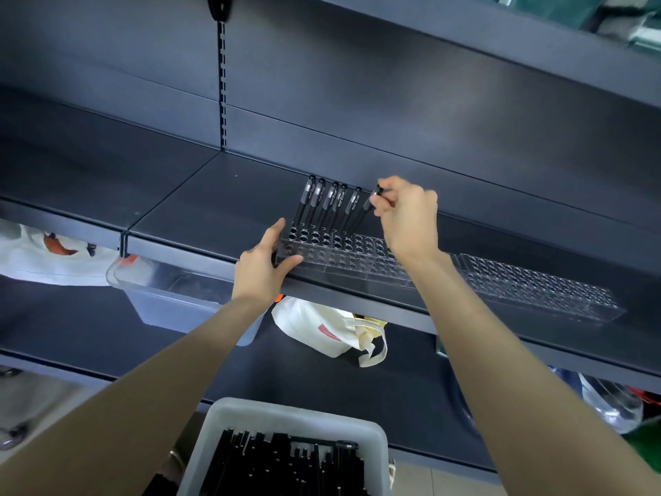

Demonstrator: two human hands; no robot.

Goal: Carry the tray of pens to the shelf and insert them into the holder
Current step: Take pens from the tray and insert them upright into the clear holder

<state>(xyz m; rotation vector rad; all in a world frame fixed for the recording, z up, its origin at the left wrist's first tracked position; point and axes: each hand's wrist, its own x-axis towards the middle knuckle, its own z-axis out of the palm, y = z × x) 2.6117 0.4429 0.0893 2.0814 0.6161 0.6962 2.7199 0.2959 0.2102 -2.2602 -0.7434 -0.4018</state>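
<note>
Gripping holder (pixel 357 261) end at shelf (pixel 214 209) edge, left hand (pixel 263 268), right hand (pixel 407 216) pinching pen (pixel 372 200)

so the shelf (pixel 214 205) is dark grey metal, two panels butted together with a seam running front to back; a long clear holder (pixel 361 259) full of round holes sits right along its front edge, with a second clear holder (pixel 536 288) just beside it on the right; the lower shelf (pixel 393 388) underneath carries a cream tote bag (pixel 322 327), a clear plastic bin (pixel 171 298) and another white bag (pixel 43 255) at far left
</note>
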